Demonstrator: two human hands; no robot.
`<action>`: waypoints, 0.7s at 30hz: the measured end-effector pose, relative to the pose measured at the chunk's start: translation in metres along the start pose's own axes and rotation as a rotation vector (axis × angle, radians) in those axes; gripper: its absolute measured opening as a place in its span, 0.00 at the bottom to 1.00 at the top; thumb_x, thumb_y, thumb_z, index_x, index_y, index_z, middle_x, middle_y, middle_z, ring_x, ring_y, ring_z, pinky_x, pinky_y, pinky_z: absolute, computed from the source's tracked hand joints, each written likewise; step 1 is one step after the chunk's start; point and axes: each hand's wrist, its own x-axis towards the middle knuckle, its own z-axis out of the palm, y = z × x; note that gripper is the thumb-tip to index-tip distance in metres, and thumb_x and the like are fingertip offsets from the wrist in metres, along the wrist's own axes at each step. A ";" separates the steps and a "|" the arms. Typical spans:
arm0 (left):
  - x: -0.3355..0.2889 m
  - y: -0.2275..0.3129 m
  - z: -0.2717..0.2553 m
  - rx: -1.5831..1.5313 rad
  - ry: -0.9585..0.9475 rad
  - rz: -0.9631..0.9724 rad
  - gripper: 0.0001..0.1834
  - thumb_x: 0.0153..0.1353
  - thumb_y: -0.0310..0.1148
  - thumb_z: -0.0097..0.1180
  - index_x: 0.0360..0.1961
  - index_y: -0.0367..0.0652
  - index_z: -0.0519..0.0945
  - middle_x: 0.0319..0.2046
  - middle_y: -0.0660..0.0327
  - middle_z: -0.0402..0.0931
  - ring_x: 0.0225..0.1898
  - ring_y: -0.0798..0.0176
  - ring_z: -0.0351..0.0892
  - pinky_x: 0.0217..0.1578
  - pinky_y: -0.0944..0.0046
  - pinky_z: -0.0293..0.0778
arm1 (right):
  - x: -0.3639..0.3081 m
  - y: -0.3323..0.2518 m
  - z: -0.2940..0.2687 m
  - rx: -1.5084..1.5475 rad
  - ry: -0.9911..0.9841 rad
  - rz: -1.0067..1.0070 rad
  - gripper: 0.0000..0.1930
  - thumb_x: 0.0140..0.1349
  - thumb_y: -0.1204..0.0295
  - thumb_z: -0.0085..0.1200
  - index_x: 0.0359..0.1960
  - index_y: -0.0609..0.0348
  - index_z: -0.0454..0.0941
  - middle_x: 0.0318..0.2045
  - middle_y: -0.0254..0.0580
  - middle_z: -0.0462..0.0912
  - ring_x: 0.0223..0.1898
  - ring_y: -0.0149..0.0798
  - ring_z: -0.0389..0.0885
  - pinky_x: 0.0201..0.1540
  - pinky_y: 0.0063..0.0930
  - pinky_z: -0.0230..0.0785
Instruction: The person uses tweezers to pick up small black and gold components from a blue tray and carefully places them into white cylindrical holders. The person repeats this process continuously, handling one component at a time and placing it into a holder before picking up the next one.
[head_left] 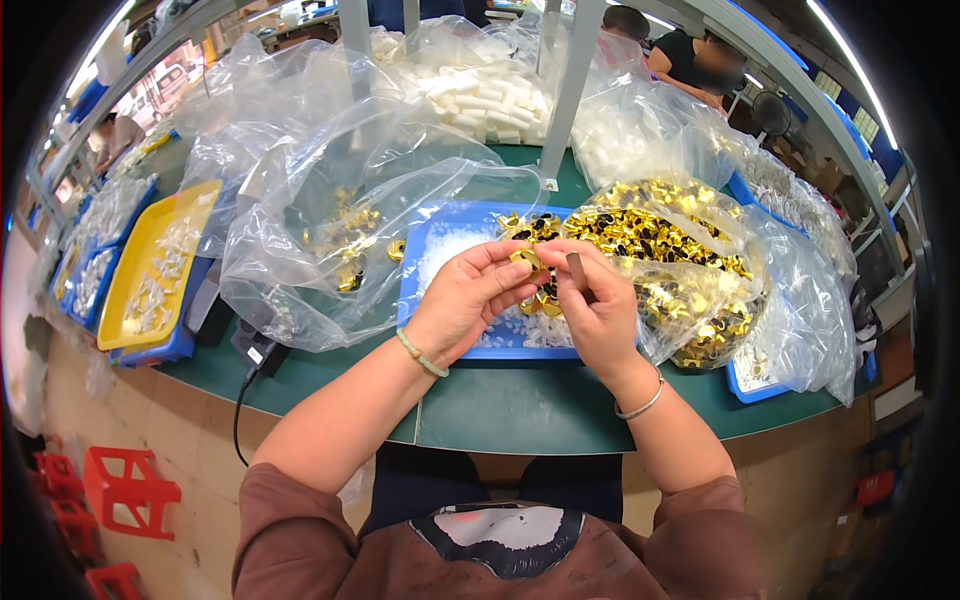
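My left hand (470, 292) pinches a small shiny gold cap-like piece (527, 260) between thumb and fingertips. My right hand (600, 320) is closed around a thin brown strip-like tool (578, 272), its fingertips meeting the left hand's at the gold piece. What lies between the touching fingertips is partly hidden. Both hands are above a blue tray (408, 310) holding small translucent white parts (455, 245) and loose gold pieces (535, 226). Just right of the tray, an open clear plastic bag (690, 290) bulges with many more gold pieces.
A clear bag (290, 260) with some gold pieces lies left of the tray. White tubular parts (490, 105) are heaped behind. A yellow tray (130, 310) of small white parts stands far left, near a black cable (240, 410). Grey frame posts (572, 90) rise at the back.
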 end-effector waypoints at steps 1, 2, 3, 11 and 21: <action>0.001 0.001 0.000 0.018 -0.003 0.002 0.14 0.65 0.29 0.57 0.51 0.39 0.75 0.47 0.58 0.80 0.46 0.67 0.81 0.48 0.71 0.80 | 0.001 0.007 -0.001 -0.043 0.010 -0.067 0.15 0.58 0.85 0.48 0.46 0.64 0.80 0.44 0.44 0.81 0.37 0.32 0.80 0.39 0.21 0.72; 0.002 0.003 -0.001 0.037 0.000 0.006 0.13 0.66 0.29 0.57 0.50 0.39 0.76 0.47 0.58 0.80 0.46 0.67 0.81 0.47 0.72 0.80 | 0.002 0.008 -0.002 -0.081 0.015 -0.081 0.16 0.58 0.84 0.48 0.47 0.63 0.80 0.44 0.44 0.81 0.37 0.32 0.80 0.39 0.22 0.72; 0.002 0.005 -0.002 0.056 0.003 0.009 0.12 0.66 0.30 0.56 0.50 0.40 0.76 0.47 0.59 0.80 0.46 0.68 0.81 0.45 0.73 0.79 | 0.004 0.006 -0.004 -0.119 0.021 -0.095 0.16 0.58 0.84 0.48 0.48 0.63 0.80 0.44 0.44 0.81 0.37 0.32 0.80 0.39 0.22 0.72; 0.002 0.016 -0.009 0.138 0.122 -0.042 0.12 0.66 0.34 0.55 0.48 0.42 0.77 0.43 0.64 0.81 0.37 0.78 0.78 0.36 0.79 0.75 | 0.008 0.027 -0.029 -0.502 -0.331 -0.119 0.10 0.53 0.78 0.58 0.38 0.59 0.82 0.31 0.46 0.81 0.34 0.50 0.80 0.37 0.37 0.73; 0.003 0.019 -0.010 0.075 0.140 -0.043 0.19 0.71 0.31 0.48 0.59 0.34 0.72 0.46 0.58 0.79 0.42 0.72 0.77 0.48 0.72 0.75 | 0.006 0.013 -0.037 -0.444 -0.578 -0.050 0.08 0.50 0.78 0.62 0.34 0.61 0.82 0.30 0.45 0.80 0.31 0.49 0.79 0.36 0.37 0.71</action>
